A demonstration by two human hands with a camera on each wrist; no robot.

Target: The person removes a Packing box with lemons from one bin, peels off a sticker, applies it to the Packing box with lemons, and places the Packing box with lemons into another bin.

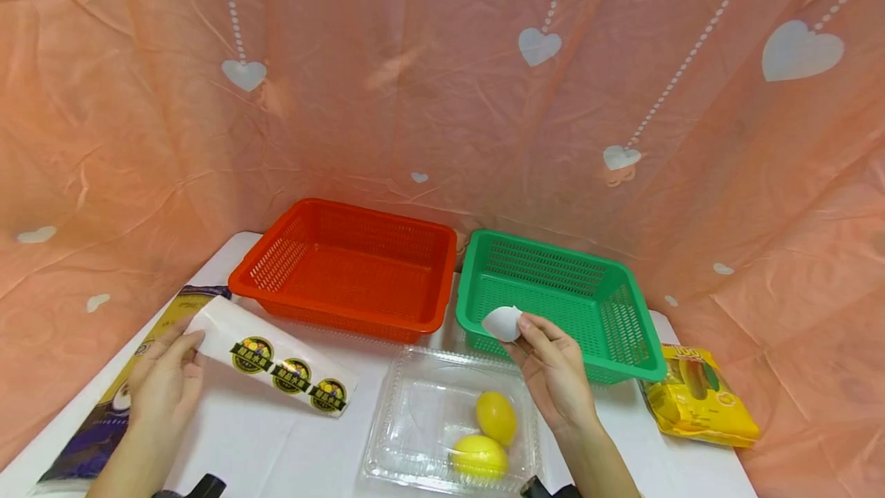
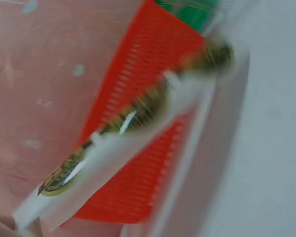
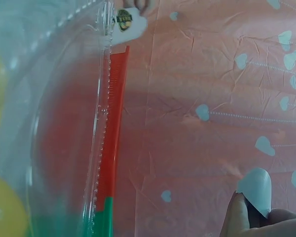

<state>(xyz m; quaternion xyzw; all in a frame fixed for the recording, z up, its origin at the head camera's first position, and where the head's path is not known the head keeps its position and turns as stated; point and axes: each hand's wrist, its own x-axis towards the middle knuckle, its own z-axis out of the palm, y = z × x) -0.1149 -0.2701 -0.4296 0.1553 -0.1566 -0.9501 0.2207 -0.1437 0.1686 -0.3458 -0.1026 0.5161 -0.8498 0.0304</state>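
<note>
Plainly, each line below takes one thing of the scene.

Sticker strip: the white sticker strip (image 1: 276, 363) is held off the tabletop (image 1: 242, 436) at about 9 o'clock from the clear clamshell box (image 1: 422, 406), with three round yellow-and-black labels in a row along it; it slants toward the box.
Left hand: the left hand (image 1: 162, 383) pinches the strip's outer end, fingers curled over its edge; the left wrist view is blurred but shows the strip running out from that hand past the red basket (image 1: 346, 267).
Right hand: the right hand (image 1: 553, 375) hovers over the near rim of the green basket (image 1: 560, 298), thumb and fingers pinched on a small white peeled piece (image 1: 502, 323); the right wrist view shows it curling between the fingertips (image 3: 241, 212).
Handling of the strip: it looks feather-light and limp, likely to sag if held at one end only; a grip at the bare paper end, clear of the labels, seems safest.
Handling of the peeled piece: thin, soft and probably tacky on one face, so an edge pinch suits it; a flat press might make it cling or crease.
Lemons: two yellow lemons (image 1: 494, 436) lie in the open box at 6 o'clock from the green basket.
Other things: a yellow packet (image 1: 698, 398) at 3 o'clock of the box, a purple-and-yellow bag (image 1: 104, 421) under the left hand.
</note>
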